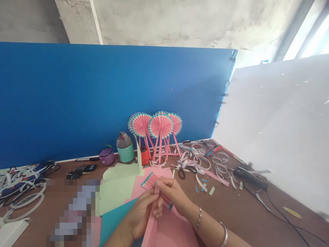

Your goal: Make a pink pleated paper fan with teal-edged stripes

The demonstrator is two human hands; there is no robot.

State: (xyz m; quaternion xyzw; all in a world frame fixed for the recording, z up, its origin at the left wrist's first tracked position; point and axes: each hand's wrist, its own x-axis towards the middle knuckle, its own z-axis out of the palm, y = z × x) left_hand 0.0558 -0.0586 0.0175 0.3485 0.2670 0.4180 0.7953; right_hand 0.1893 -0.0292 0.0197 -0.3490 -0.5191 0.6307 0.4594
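Note:
My left hand (144,207) and my right hand (172,193) meet over the table, fingers closed in a pinch. Between them is a pleated pink paper fan (150,180) with blue-tipped edges, one end showing above the fingers and the other below my right hand. A long folded pink paper strip (149,233) runs down from the pinch towards me, with my left fingers around it. Fingers hide where the strip meets the fan. Pink sheets (177,226), a blue sheet (115,219) and pale green sheets (115,185) lie under and beside my hands.
Finished round pink fans (161,126) stand against the blue partition (77,96). Scissors (182,173) and curled white strips (202,161) lie on the right, near a black power strip (250,176). A teal container (125,149), a purple pot (106,156) and keys (75,172) are on the left.

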